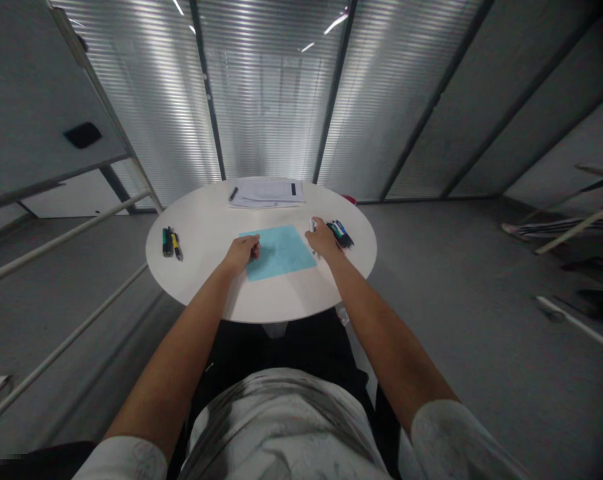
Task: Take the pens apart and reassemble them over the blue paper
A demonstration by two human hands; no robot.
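Observation:
A light blue sheet (284, 252) lies on the round white table (206, 223). My left hand (243, 253) rests at the sheet's left edge with its fingers curled in; what they hold, if anything, is too small to tell. Just past the sheet's right edge, my right hand (322, 237) is closed on a small white object (312, 225), which looks like a marker or cap. Beside my right hand lies a group of dark, blue and green pens (340, 234).
Green, black and yellow markers (171, 244) lie at the table's left. A stack of white papers (266, 193) with dark items on it is at the far edge. Left of the table stands a white-framed board (46, 80); metal poles (579, 325) are at the right.

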